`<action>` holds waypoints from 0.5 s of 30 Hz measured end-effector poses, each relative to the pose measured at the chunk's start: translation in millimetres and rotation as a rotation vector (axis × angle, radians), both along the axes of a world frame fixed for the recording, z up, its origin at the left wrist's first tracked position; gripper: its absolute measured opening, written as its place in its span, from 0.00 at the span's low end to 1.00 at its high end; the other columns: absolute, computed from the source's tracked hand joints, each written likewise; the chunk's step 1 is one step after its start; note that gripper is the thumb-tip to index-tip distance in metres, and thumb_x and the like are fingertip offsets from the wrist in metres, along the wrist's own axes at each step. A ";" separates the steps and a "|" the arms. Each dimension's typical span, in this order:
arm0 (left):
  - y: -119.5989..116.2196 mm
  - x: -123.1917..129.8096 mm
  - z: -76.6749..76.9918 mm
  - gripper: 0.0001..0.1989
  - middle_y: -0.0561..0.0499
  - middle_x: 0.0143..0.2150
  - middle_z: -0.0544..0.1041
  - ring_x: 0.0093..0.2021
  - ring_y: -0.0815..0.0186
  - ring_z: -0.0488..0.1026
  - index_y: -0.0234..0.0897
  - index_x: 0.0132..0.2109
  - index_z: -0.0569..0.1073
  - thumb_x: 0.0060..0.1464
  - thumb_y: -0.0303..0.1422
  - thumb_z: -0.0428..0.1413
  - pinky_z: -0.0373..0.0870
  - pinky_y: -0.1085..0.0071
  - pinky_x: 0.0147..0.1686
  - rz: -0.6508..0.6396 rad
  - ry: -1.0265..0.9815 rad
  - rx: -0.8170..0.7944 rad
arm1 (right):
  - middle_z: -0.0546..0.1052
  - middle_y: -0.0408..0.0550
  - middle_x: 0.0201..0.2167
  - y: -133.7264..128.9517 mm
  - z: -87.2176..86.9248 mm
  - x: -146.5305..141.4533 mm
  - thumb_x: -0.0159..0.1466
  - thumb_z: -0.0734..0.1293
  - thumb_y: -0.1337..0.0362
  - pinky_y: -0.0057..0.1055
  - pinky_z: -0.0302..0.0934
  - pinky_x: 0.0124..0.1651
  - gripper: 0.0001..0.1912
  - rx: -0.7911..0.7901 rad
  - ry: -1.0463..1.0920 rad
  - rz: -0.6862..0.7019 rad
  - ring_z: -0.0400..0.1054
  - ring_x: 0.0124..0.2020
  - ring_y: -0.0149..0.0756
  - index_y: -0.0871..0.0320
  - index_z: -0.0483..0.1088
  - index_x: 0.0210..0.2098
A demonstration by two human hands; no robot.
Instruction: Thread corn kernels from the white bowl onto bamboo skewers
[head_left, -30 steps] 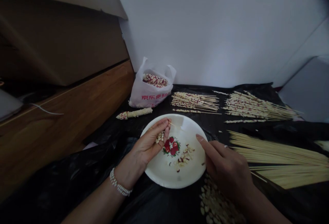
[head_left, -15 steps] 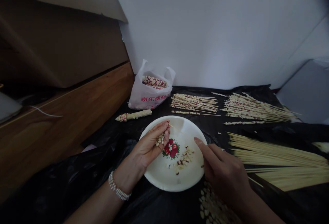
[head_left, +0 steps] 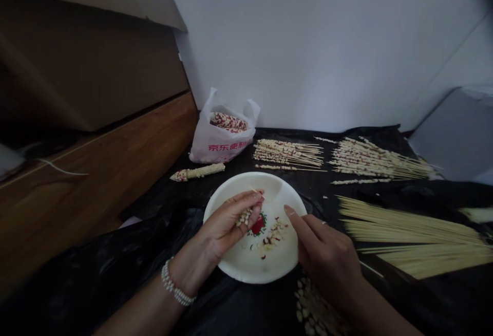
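Over the left side of a white bowl (head_left: 221,192) with a strawberry print, my left hand (head_left: 227,223) is curled, palm up, around corn kernels (head_left: 244,217). Its thumb and fingertips pinch together at a thin skewer's tip. My right hand (head_left: 327,246) is closed on that skewer at the bowl's right edge. Its back end (head_left: 372,269) sticks out behind the hand, and the middle stretch is hardly visible. Loose red-and-white kernels (head_left: 271,238) lie in the bowl. More pale kernels (head_left: 310,305) are on the black sheet below my right hand.
A white plastic bag (head_left: 223,143) with speckled corn cobs stands behind the bowl, beside a partly stripped cob (head_left: 198,172). Kernel-threaded skewers lie in two piles, a middle pile (head_left: 277,152) and a right pile (head_left: 360,159). Bare skewers (head_left: 408,228) fan out at the right.
My left hand has shifted slightly right and down, with its fingertips further along the skewer. My right hand keeps its grip. The whole view has drifted a little.
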State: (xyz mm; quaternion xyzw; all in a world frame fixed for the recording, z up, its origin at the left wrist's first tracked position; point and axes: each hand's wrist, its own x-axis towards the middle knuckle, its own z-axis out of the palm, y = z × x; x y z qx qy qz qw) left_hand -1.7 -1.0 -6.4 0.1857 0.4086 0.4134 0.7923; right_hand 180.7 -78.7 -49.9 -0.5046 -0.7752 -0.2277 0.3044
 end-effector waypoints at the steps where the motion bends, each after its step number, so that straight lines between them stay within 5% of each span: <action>1: -2.1 1.3 -0.5 0.09 0.49 0.34 0.78 0.32 0.72 0.76 0.30 0.37 0.77 0.44 0.20 0.62 0.74 0.82 0.32 -0.039 -0.011 -0.006 | 0.73 0.45 0.28 0.2 0.3 -1.0 0.62 0.60 0.74 0.26 0.55 0.30 0.22 -0.004 0.000 0.005 0.65 0.28 0.28 0.65 0.63 0.56; 9: 4.1 -0.7 2.5 0.13 0.37 0.42 0.78 0.43 0.61 0.77 0.24 0.48 0.71 0.57 0.25 0.51 0.75 0.69 0.42 -0.074 -0.229 -0.189 | 0.74 0.45 0.29 6.2 7.1 4.8 0.63 0.59 0.72 0.26 0.55 0.28 0.19 -0.009 0.073 -0.049 0.66 0.27 0.28 0.63 0.66 0.53; 15: 12.6 -4.4 4.5 0.19 0.38 0.44 0.78 0.43 0.61 0.77 0.27 0.52 0.70 0.54 0.16 0.46 0.76 0.72 0.39 0.033 -0.174 -0.192 | 0.74 0.45 0.29 6.0 2.1 8.0 0.63 0.57 0.71 0.26 0.56 0.28 0.19 -0.064 0.052 -0.039 0.67 0.27 0.28 0.62 0.66 0.53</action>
